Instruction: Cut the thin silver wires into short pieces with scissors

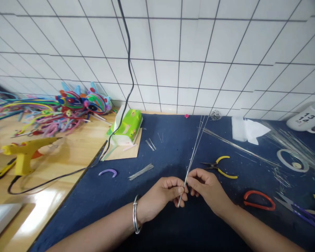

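Note:
My left hand [170,192], with a silver bangle [135,215] on its wrist, pinches the lower end of a thin bundle of metal wires [192,154]. The wires rise away from me, their tips fanning apart near the wall. Just above that grip, my right hand [203,183] has its thumb and fingertips closed on the same bundle. Pliers with yellow handles [223,167] lie right of my right hand. Left of my hands rests a short bundle of cut wires [141,172], with a few loose cut pieces [150,144] beyond it.
A yellow glue gun [25,154] and colourful pipe cleaners [49,122] are at left, by a green tissue pack [130,126]. At right are red-handled scissors [259,200], purple-handled scissors [299,210], a tape roll [280,157], long wires [294,145] and a white mug [306,119].

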A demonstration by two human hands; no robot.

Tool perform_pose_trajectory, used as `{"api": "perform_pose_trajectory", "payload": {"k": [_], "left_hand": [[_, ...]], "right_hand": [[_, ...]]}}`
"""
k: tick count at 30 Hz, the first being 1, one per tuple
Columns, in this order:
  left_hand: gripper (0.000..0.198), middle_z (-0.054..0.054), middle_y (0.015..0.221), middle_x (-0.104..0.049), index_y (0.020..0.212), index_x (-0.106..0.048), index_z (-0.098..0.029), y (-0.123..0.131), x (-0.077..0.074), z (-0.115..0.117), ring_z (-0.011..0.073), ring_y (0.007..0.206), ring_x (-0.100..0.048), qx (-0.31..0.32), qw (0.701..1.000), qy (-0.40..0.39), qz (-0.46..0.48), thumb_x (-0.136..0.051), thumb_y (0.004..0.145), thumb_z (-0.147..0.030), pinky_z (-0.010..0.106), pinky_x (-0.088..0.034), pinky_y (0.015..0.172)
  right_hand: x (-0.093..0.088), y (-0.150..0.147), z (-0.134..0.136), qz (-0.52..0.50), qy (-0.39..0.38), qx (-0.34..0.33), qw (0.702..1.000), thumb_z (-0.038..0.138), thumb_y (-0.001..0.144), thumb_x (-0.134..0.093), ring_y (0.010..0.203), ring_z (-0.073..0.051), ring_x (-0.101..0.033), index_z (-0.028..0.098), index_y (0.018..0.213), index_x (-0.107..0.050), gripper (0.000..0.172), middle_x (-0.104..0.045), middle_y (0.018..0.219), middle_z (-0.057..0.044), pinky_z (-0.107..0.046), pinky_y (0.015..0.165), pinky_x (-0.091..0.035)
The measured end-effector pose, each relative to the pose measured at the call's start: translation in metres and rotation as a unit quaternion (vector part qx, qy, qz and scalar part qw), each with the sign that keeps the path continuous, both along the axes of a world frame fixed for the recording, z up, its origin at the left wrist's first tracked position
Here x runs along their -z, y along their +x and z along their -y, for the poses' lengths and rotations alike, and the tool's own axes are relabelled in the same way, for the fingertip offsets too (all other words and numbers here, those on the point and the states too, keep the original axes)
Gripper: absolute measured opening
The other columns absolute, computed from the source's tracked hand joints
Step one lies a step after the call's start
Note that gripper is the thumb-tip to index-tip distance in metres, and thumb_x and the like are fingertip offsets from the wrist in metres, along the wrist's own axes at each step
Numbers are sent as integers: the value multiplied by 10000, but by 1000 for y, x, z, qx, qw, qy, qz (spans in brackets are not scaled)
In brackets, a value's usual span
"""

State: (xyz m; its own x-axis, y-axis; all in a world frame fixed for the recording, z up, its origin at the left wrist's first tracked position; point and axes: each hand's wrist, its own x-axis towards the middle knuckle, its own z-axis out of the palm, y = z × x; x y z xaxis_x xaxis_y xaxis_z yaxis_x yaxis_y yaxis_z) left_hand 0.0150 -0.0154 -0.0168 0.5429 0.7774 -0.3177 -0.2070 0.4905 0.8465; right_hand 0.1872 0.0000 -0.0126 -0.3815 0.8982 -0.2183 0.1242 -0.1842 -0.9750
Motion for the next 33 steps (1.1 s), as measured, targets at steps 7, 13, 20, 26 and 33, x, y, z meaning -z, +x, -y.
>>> {"api": "perform_pose_trajectory", "payload": {"k": [7, 13, 20, 26, 33], "left_hand": [[188, 43, 697, -577, 814, -571, -91, 0, 1, 0, 88, 571, -523, 4, 1000, -5, -3, -523, 808, -272, 231, -380, 573], [189, 37, 693, -565, 827, -566, -96, 1, 3, 1, 87, 574, -512, 5, 1000, -2, -6, -510, 814, -275, 232, -376, 576], [201, 28, 674, -559, 810, -569, -106, 2, 1, 2, 84, 561, -496, 5, 1000, -3, -8, -526, 799, -302, 226, -370, 572], [197, 23, 667, -549, 802, -570, -104, 2, -1, 2, 79, 560, -489, 12, 1000, -7, -7, -526, 801, -296, 223, -371, 578], [201, 30, 678, -566, 825, -571, -99, 1, -1, 3, 75, 552, -503, 27, 1000, -13, -7, -521, 807, -293, 215, -380, 558]], "right_hand": [[-2, 1, -1, -9, -6, -8, 1000, 334, 803, -519, 528, -80, -488, 154, 787, -539, 181, -534, 623, 17, -211, 503, -406], [0, 2, -1, -14, -14, -13, 1000, 321, 792, -540, 527, -77, -489, 155, 792, -535, 166, -542, 630, 17, -206, 506, -405], [1, 2, -3, -33, -24, -4, 999, 341, 780, -552, 519, -75, -486, 159, 802, -543, 183, -542, 624, 21, -200, 496, -398], [-4, 0, -1, -64, -46, -7, 997, 350, 785, -546, 509, -68, -465, 159, 818, -556, 194, -538, 613, 22, -200, 490, -379], [-2, 0, -3, -81, -59, 33, 994, 362, 791, -535, 488, -70, -462, 162, 783, -550, 201, -513, 571, 34, -203, 472, -369]]}}
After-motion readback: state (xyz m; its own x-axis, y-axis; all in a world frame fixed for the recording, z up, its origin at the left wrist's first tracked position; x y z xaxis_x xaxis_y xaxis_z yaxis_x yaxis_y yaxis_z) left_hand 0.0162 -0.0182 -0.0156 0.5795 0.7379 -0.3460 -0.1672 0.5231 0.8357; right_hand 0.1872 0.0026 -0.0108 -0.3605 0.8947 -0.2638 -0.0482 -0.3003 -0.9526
